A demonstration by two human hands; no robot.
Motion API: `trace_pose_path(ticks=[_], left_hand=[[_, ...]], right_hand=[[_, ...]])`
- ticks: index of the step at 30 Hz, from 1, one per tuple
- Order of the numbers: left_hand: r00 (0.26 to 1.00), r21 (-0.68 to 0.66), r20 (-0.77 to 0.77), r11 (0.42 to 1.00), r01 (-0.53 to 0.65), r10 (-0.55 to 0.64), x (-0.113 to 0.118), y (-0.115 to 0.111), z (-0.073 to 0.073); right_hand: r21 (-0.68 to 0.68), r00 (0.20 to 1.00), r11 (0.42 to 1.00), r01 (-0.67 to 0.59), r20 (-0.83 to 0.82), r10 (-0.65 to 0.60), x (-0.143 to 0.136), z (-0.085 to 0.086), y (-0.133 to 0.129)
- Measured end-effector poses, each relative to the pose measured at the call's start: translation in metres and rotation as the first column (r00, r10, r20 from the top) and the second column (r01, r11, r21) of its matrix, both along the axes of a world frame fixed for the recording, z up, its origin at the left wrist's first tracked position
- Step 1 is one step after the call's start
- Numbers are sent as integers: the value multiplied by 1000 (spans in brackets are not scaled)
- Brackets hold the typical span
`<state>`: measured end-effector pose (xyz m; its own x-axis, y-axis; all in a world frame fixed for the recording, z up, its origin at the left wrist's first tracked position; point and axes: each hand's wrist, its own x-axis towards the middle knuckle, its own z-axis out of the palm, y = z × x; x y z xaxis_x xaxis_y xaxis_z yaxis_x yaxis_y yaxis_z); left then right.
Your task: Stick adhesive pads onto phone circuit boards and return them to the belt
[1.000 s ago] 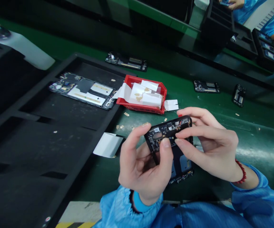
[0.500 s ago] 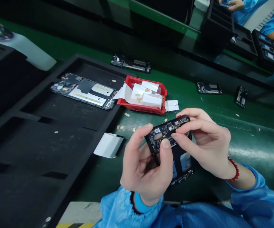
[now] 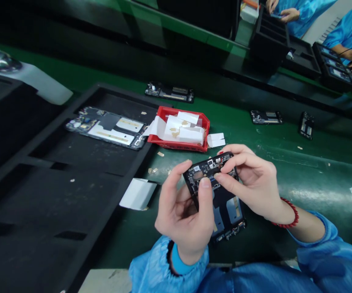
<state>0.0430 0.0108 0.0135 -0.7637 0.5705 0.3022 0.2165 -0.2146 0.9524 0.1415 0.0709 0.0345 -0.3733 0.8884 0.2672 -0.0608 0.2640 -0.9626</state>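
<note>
An opened phone (image 3: 224,200), its circuit board and inner parts bare, is held tilted above the green bench. My left hand (image 3: 188,217) grips its left side, with the thumb on the board and the fingers along the edge and behind. At the upper right corner my right hand (image 3: 254,181) is closed on the same phone. Its thumb and index fingertips come close together over the board; any small part between them is too small to make out. A bit of red shows by the right fingers at the top edge.
Beyond the phone stands a red bin (image 3: 179,145) of white paper scraps. Left is a black tray (image 3: 81,179) holding another opened phone (image 3: 108,129). A folded white paper (image 3: 137,194) lies beside it. More phone bodies (image 3: 170,92) line the back; co-workers' hands (image 3: 290,15) show beyond.
The view has shifted slightly, so the bench things sit a little lower. Both hands keep hold of the phone, now slightly further left in view; the right thumb and index finger remain over the board.
</note>
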Motion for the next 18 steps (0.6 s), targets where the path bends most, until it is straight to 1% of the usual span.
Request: trace_pose_path(ticks=[2,4,5,6,7,8,9,10,12,14,16,18], left_hand=[[998,-46,4,997,-56,57,-2,2,-2],[995,-68,32,993,-94,96,-5,4,-5],[995,-66,69,995,-71,76,-6,4,-7],[992,-50,123,999,-5,11,-8,5,-10],[979,-19,186,996,93,-87,-8,6,-13],[955,26,238,984,178,-179,-9,7,-15],[931,76,269,970,233,-245,-10,8,-18],[918,120,283,960,253,-277,-11,8,-20],[925,174,272,959,223,-264,-12,10,-25],[938,183,249,963,198,-240,-14,13,-28],[948,162,214,965,205,-237,-15,16,-31],[959,124,183,973,196,-216,-16,18,-33]], right_hand=[[-50,997,997,-64,-42,62,3,-7,-4],[-150,982,972,-182,-65,174,10,-15,-4],[-206,972,950,-235,-60,227,13,-19,1],[-252,968,935,-248,-24,250,16,-22,10],[-276,972,937,-214,37,233,19,-24,24],[-275,977,950,-148,106,183,20,-26,43],[-231,977,973,-25,202,73,21,-28,67],[-180,967,981,69,254,-22,20,-29,94],[-93,940,977,190,306,-153,19,-30,151],[-9,893,966,257,385,-234,19,-30,202],[68,832,962,263,490,-262,28,-30,236],[126,747,967,221,616,-251,47,-33,255]])
